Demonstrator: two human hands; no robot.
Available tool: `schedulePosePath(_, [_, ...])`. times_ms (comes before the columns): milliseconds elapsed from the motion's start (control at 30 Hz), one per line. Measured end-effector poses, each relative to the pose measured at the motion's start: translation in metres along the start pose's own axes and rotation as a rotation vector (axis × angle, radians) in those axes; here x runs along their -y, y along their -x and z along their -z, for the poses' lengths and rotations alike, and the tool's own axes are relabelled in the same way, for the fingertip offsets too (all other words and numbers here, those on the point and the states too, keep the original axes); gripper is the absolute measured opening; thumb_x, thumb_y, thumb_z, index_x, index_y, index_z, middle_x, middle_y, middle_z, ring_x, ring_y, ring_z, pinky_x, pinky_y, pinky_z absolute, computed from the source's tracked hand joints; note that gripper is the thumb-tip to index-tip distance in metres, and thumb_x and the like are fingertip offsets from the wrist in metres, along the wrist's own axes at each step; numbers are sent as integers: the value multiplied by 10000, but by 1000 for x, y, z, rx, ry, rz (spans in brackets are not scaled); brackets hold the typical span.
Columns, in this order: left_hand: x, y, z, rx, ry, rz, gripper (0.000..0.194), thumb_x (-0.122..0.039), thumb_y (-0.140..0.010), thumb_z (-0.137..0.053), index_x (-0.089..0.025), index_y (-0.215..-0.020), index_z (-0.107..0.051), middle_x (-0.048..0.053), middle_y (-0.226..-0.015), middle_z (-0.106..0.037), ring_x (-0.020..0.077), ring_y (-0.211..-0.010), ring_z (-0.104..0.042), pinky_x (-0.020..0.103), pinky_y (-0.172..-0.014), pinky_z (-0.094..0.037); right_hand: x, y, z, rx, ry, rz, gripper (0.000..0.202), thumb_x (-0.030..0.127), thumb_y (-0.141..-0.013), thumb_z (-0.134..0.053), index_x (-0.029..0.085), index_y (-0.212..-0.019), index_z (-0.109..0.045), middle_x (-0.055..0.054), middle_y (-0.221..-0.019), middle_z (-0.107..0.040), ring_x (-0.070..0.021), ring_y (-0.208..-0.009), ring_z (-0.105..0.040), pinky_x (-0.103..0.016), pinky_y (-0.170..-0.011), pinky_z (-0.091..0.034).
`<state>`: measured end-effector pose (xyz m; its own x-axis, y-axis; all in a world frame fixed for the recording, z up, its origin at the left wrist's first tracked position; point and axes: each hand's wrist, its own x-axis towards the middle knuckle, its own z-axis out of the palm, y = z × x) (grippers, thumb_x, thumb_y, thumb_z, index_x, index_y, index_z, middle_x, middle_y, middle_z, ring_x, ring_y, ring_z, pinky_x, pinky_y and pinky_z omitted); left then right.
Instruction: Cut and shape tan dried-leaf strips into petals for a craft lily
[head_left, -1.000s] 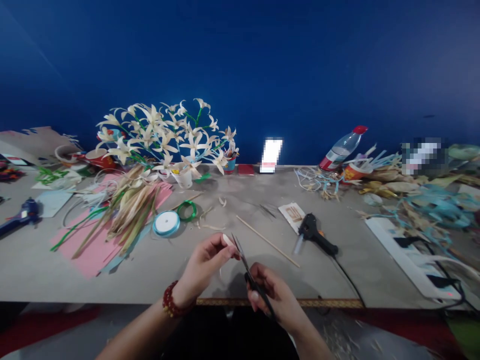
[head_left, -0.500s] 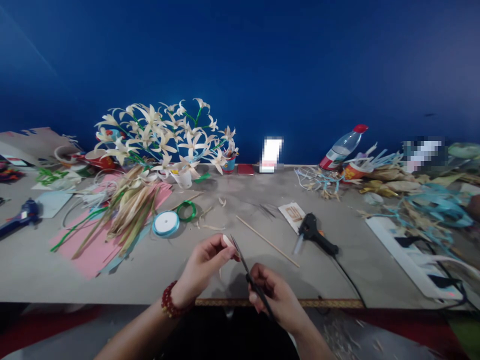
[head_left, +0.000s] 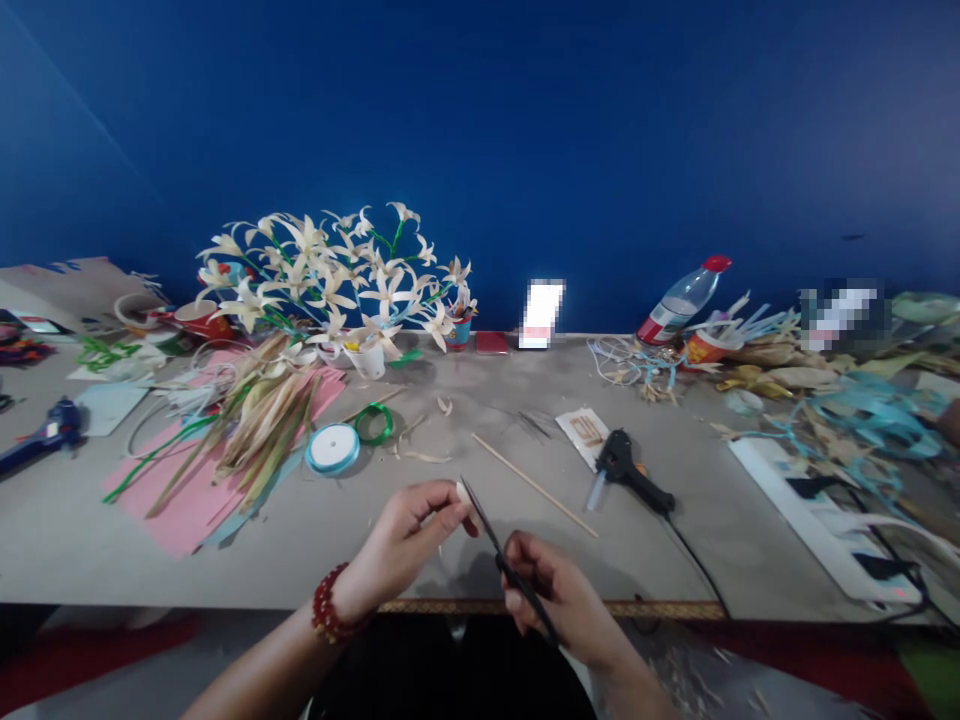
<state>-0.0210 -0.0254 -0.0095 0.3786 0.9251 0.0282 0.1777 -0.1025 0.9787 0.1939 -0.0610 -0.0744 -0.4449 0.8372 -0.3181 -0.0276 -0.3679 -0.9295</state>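
My left hand (head_left: 421, 528) is closed, with a small pale piece of husk-like material (head_left: 462, 492) pinched between thumb and fingertips. Most of that piece is hidden by the fingers. Dark scissors (head_left: 531, 598) are gripped in my right hand (head_left: 559, 590), their narrow blades pointing up and left. The blade tips lie right beside the pale piece; whether they touch it I cannot tell. Both hands are above the front edge of the grey table (head_left: 315, 560). A thin wooden stick (head_left: 534, 484) lies beyond my right hand.
A black glue gun (head_left: 634, 475) with a cord lies right of the stick, near a white power strip (head_left: 817, 520). At left are a ribbon spool (head_left: 332, 449), green tape (head_left: 374, 424) and dried husks (head_left: 255, 430). White handmade flowers (head_left: 330, 280) and a bottle (head_left: 679, 305) stand behind.
My left hand has shifted slightly right and down, still pinching the pale piece. The scissors remain in my right hand, their blades close to the piece and nearly as before.
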Motion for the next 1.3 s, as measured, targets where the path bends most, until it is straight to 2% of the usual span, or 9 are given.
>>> schedulePosePath(200, [-7, 2, 2, 39, -118, -30, 331, -343, -956, -508, -162, -737, -678, 36, -744, -683, 159, -735, -622, 240, -713, -423, 8, 3, 0, 41, 47, -7, 544, 630, -658, -762, 228, -794, -421, 86, -608, -463, -51, -450, -380, -181, -440, -323])
schedulePosePath(467, [-18, 1, 1, 21, -141, -38, 288, -268, -939, -512, -157, -725, -669, 41, -749, -702, 162, -745, -644, 238, -715, -443, 19, 6, -5, 14, 169, -1, 439, 499, -731, -755, 217, -754, -419, 95, -574, -428, -62, -489, -388, -187, -492, -324])
schedulePosePath(667, [-16, 2, 2, 9, -147, -27, 276, -261, -926, -523, -152, -711, -658, 38, -735, -686, 160, -730, -632, 238, -710, -441, 8, 3, -5, -18, 174, 16, 512, 635, -691, -724, 218, -739, -432, 93, -555, -423, -64, -456, -394, -194, -461, -328])
schedulePosePath(1067, [-16, 0, 4, 40, -136, -7, 303, -290, -935, -515, -148, -716, -669, 39, -732, -670, 161, -720, -625, 250, -734, -444, -3, 0, -7, -31, 108, 63, 526, 644, -683, -730, 227, -706, -411, 105, -527, -408, -46, -396, -367, -174, -390, -298])
schedulePosePath(1300, [-15, -1, 6, 81, -118, -4, 322, -322, -944, -516, -144, -736, -684, 49, -748, -686, 164, -735, -639, 253, -747, -455, -7, -3, -3, -33, 108, 37, 542, 663, -662, -729, 235, -697, -398, 106, -518, -421, -49, -378, -378, -171, -369, -293])
